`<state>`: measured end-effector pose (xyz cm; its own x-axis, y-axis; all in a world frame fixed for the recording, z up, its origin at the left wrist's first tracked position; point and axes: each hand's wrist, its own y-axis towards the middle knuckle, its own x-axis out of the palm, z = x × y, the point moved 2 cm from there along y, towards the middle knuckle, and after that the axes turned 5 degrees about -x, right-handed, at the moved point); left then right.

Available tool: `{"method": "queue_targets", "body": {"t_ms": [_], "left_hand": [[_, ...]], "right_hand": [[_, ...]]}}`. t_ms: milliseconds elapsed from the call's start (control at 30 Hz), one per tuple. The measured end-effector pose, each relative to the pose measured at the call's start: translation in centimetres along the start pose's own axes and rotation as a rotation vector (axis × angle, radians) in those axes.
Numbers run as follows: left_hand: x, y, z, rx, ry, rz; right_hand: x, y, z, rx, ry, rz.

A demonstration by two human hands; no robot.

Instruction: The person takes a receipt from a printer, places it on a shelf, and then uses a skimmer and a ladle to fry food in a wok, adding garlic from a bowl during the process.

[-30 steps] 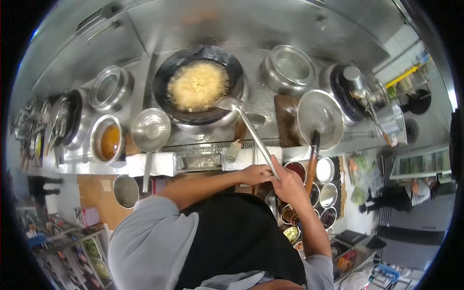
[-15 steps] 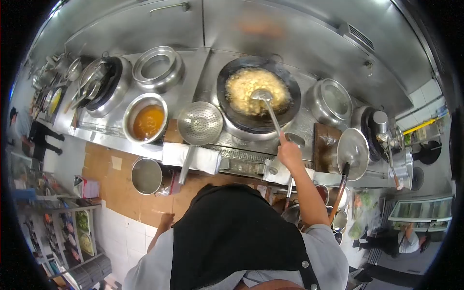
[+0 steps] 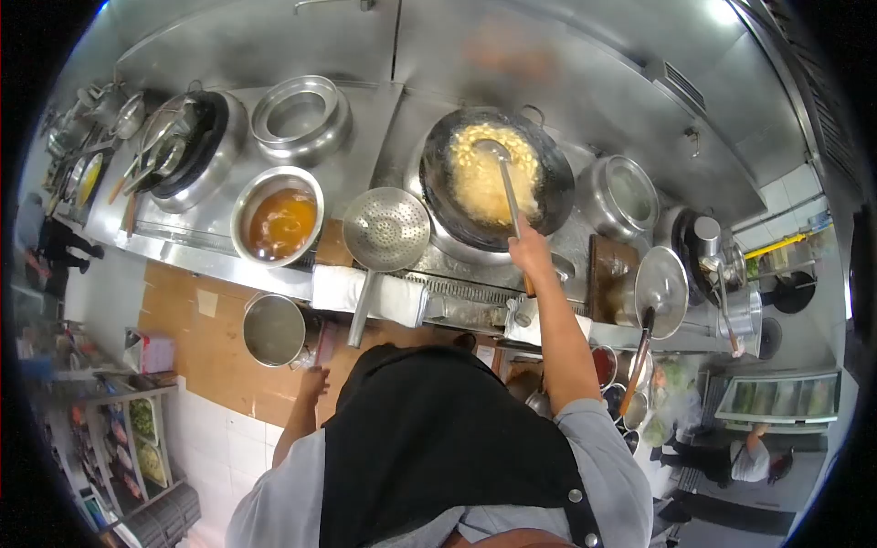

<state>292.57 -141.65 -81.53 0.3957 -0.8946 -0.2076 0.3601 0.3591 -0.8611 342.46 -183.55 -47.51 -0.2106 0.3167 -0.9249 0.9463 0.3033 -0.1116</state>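
Observation:
My right hand (image 3: 530, 254) is closed around the handle of a long metal ladle (image 3: 509, 187). The ladle's bowl is down in a dark wok (image 3: 440, 178), among bubbling oil and pale yellow pieces (image 3: 484, 183). My left hand (image 3: 315, 382) hangs low in front of the counter, holding nothing, its fingers slightly bent and apart. Nearest to it is a metal pot (image 3: 274, 331) below the counter edge. Left of the wok, a perforated strainer (image 3: 386, 228) lies with its handle over the edge, beside a metal bowl of orange-brown liquid (image 3: 281, 224).
A fine mesh strainer (image 3: 660, 290) with a wooden handle stands right of a brown block (image 3: 610, 274). White cloths (image 3: 365, 294) lie on the counter's front edge. Lidded metal pots (image 3: 619, 196) flank the wok. One person (image 3: 749, 459) stands far right, another (image 3: 62, 239) far left.
The ladle has moved toward the back of the wok, with my right hand moving up and left. My left hand has risen toward the pot.

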Motion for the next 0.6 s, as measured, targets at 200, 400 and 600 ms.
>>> {"method": "queue_targets", "body": {"t_ms": [200,400,600], "left_hand": [[7.4,-0.8,5.9,-0.012,0.129,-0.185],[17.7,-2.1,9.4,0.129,0.485,-0.496],[36.1,-3.3,11.0,0.588,0.485,-1.093]], "right_hand": [[-0.6,-4.8,-0.3,0.004,-0.106,-0.055],[-0.8,-9.1,2.5,-0.04,-0.124,-0.082],[-4.8,-13.4,5.4,-0.113,0.061,-0.048]]}}
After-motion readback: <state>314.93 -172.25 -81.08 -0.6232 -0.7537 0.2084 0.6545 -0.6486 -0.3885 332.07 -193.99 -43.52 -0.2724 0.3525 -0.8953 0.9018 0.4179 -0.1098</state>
